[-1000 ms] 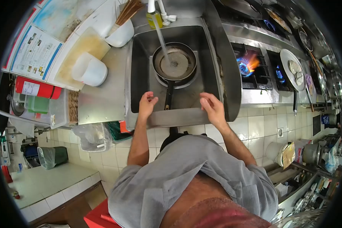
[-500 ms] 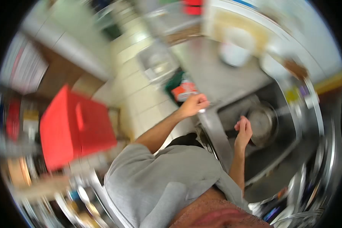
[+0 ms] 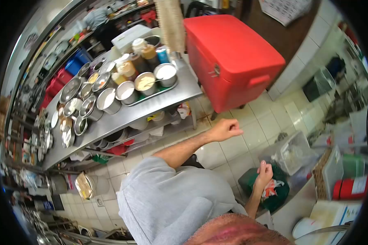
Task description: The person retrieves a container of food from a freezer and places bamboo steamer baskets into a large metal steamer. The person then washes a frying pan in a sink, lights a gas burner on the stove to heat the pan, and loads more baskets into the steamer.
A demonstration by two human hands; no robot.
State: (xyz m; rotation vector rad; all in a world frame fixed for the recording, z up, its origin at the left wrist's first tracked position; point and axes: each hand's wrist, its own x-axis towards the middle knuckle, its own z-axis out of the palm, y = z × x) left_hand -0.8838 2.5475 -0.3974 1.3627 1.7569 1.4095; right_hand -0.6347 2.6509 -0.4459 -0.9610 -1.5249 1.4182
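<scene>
My left hand (image 3: 225,130) is out in front of me over the tiled floor, its fingers curled into a loose fist. No object shows in it. Nearest to it stands a big red cooler box (image 3: 233,57) with a closed lid, which it does not touch. Lower and to the right is my right hand (image 3: 264,172), fingers also curled and nothing visible in them. Behind that hand, farther down, is a bin lined with a dark green bag (image 3: 280,195), with orange and white waste inside.
A steel table (image 3: 147,116) at the left bears several metal pots (image 3: 108,100) and sauce bottles (image 3: 126,67). A grey plastic crate (image 3: 294,153) lies by the bin. A covered bucket (image 3: 86,185) stands on the floor. Another person (image 3: 96,22) works at the back.
My view has swung left, away from the sink and its pan, toward the red cooler and the steel table. Both hands stay curled in front of me.
</scene>
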